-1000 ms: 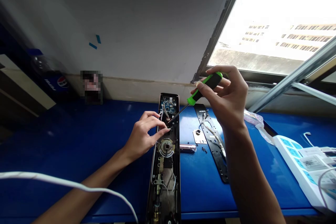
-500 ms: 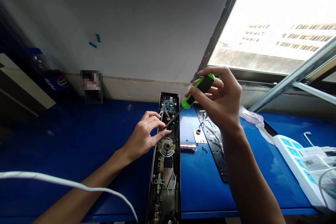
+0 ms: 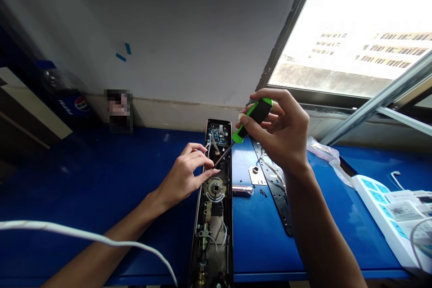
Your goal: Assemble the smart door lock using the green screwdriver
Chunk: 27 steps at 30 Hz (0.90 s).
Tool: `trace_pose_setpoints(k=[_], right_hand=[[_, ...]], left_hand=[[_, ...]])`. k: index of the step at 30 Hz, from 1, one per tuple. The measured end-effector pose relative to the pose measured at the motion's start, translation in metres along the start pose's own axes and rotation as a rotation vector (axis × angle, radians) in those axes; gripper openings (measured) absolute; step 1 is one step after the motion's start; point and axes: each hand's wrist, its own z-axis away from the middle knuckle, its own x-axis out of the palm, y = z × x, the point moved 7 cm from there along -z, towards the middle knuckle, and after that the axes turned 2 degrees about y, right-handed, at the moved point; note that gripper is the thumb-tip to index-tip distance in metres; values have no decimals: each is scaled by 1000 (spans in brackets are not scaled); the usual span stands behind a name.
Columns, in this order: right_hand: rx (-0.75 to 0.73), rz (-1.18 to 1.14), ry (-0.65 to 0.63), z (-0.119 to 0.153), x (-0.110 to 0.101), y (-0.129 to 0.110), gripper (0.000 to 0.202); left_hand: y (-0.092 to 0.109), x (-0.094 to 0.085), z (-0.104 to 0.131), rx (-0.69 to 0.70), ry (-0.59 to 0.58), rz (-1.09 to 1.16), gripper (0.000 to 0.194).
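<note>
My right hand (image 3: 281,130) is wrapped round the green-and-black handle of a screwdriver (image 3: 254,119). The screwdriver slants down to the left, its tip inside a long, open, black housing (image 3: 218,222) that looks like part of an electronic door lock. At that tip, my left hand (image 3: 187,173) has thumb and index finger closed together; whatever sits between them is too small to make out. A blue circuit board (image 3: 219,136) fills the far end of the housing. Below my left fingertips lies a round metal hub (image 3: 215,189) with a square hole.
On the blue table (image 3: 135,180) to the right are a small metal plate (image 3: 257,175), several loose screws (image 3: 263,193), a wrapped strip (image 3: 242,190) and a long black plate (image 3: 281,209). Farther right stands a white power strip (image 3: 381,216). A white cable (image 3: 84,236) crosses the left foreground.
My right hand and the screwdriver handle have shifted slightly left and down, with the tip still at my left fingertips. My left hand has barely moved.
</note>
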Motion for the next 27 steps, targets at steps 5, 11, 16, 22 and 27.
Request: trace_pose_setpoints(k=[5,11,16,22,27], right_hand=[[3,26,43,0,0,-2,32],[-31,14,-6,2,3,-7,38],[-25,-6,-22,2,4,-7,44],[-58,-130,-236,5,15,-15,48],[-46,-152,-325,8,21,-16,54]], left_hand=[[2,0,1,-12,-3,3,11],[3,2,0,-1,-43,6,9],[4,1,0,-6,-56,21,10],[3,3,2,-1,-101,38,10],[3,3,2,-8,-114,52,12]])
